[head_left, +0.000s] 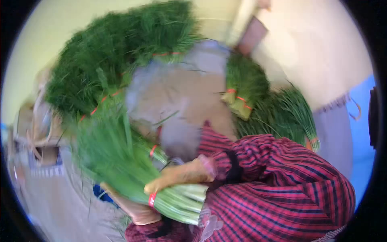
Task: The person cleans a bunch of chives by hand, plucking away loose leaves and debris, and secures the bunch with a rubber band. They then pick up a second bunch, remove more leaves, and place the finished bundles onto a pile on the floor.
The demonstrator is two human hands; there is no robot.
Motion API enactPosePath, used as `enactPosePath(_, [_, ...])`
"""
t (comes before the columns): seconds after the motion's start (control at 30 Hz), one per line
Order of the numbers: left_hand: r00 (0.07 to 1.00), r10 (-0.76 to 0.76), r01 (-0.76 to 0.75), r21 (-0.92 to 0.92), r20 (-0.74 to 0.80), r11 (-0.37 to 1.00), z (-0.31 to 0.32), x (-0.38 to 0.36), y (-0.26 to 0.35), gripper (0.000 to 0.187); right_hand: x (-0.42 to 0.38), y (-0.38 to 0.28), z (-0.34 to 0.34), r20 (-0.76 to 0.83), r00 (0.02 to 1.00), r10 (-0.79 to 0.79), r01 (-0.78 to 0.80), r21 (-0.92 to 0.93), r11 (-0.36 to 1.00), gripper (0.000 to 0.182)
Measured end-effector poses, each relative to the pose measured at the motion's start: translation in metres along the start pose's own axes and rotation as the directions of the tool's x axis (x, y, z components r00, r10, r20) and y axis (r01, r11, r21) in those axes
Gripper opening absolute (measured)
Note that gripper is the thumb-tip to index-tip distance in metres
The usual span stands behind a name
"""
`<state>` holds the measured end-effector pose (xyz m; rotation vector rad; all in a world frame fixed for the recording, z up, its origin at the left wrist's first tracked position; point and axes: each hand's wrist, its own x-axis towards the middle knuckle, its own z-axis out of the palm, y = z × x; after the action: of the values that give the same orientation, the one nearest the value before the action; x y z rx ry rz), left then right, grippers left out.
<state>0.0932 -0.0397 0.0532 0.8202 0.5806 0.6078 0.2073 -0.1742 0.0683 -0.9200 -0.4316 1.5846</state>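
Note:
A large bunch of green chives point(129, 165) with pale cut stems lies slanted in front of my lap, its leaves toward the upper left. A red band point(152, 199) circles it near the stem end. My right hand point(173, 178) is closed over the top of the bunch, just beside the band. Along the lower left side, my left hand point(135, 207) holds the bunch from below; its fingers are partly hidden and blurred. Another red-banded bunch point(158, 153) lies just behind my right hand.
A long heap of banded greens point(121, 44) curves along the wall at the left and back. More bunches point(248, 80) lie on the right, one point(298, 113) near my knee. Loose leaves lie on the floor covering point(185, 86). A box-like object point(48, 157) stands at far left.

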Motion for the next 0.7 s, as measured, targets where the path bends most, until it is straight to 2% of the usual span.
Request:
enactPosePath(0.07, [0.966,0.249,-0.230,0.221,-0.063,0.948,-0.028,0.026,-0.027,0.064,-0.008,0.006,-0.013,-0.081,0.989,-0.123,0.129,0.075,0.989,0.044])
enactPosePath(0.1, [0.959,0.278,-0.253,0.289,-0.048,0.923,-0.046,0.042,-0.030,0.064,-0.014,0.008,-0.019,-0.103,0.983,-0.154,0.167,0.125,0.978,0.039])
enactPosePath(0.2, [0.954,0.250,-0.296,0.400,0.166,0.867,-0.130,0.115,-0.001,0.063,-0.036,0.011,-0.043,-0.100,0.978,-0.185,0.208,0.354,0.912,0.027])
enactPosePath(0.27, [0.987,0.132,-0.156,0.313,0.096,0.937,-0.008,0.116,0.035,0.063,-0.053,0.012,-0.065,0.009,0.982,-0.190,0.142,0.627,0.766,0.022])
enactPosePath(0.33, [0.931,0.344,-0.261,0.440,-0.119,0.859,-0.010,0.138,0.082,0.062,-0.063,0.000,-0.073,0.135,0.968,-0.213,0.027,0.783,0.621,0.021])
enactPosePath(0.37, [0.933,0.342,-0.261,0.443,-0.115,0.858,-0.021,0.153,0.095,0.062,-0.078,-0.010,-0.079,0.126,0.971,-0.204,0.022,0.800,0.600,0.022])
enactPosePath(0.4, [0.982,0.176,-0.172,0.049,-0.066,0.984,-0.032,0.167,0.104,0.061,-0.098,-0.036,-0.080,-0.056,0.987,-0.151,0.148,0.690,0.709,0.024])
enactPosePath(0.43, [0.998,0.035,-0.018,-0.339,0.044,0.941,-0.037,0.173,0.111,0.060,-0.128,-0.070,-0.079,-0.240,0.963,-0.124,0.239,0.544,0.804,0.025])
enactPosePath(0.47, [0.998,0.043,-0.060,-0.365,-0.054,0.929,-0.016,0.156,0.106,0.062,-0.152,-0.085,-0.079,-0.298,0.947,-0.120,0.278,0.574,0.770,0.028])
enactPosePath(0.53, [0.999,0.016,-0.027,-0.303,-0.039,0.953,-0.070,0.161,0.094,0.061,-0.189,-0.100,-0.103,-0.349,0.931,-0.104,0.309,0.606,0.733,0.030])
enactPosePath(0.57, [1.000,-0.009,0.003,-0.244,-0.023,0.970,-0.093,0.162,0.087,0.061,-0.201,-0.099,-0.130,-0.488,0.856,-0.170,0.413,0.449,0.792,0.035])
enactPosePath(0.6, [1.000,-0.006,-0.002,-0.244,-0.030,0.970,-0.088,0.149,0.077,0.061,-0.211,-0.095,-0.159,-0.601,0.758,-0.252,0.489,0.270,0.829,0.040])
enactPosePath(0.63, [0.986,-0.073,0.033,-0.250,-0.152,0.968,-0.074,0.126,0.063,0.059,-0.222,-0.089,-0.185,-0.685,0.641,-0.346,0.535,0.076,0.841,0.046])
enactPosePath(0.67, [0.952,-0.138,0.064,-0.262,-0.272,0.963,-0.068,0.114,0.053,0.057,-0.231,-0.083,-0.209,-0.787,0.499,-0.363,0.510,-0.072,0.857,0.045])
enactPosePath(0.7, [0.950,-0.130,0.053,-0.262,-0.284,0.964,-0.104,0.122,0.043,0.057,-0.238,-0.076,-0.228,-0.853,0.346,-0.391,0.454,-0.212,0.865,0.043])
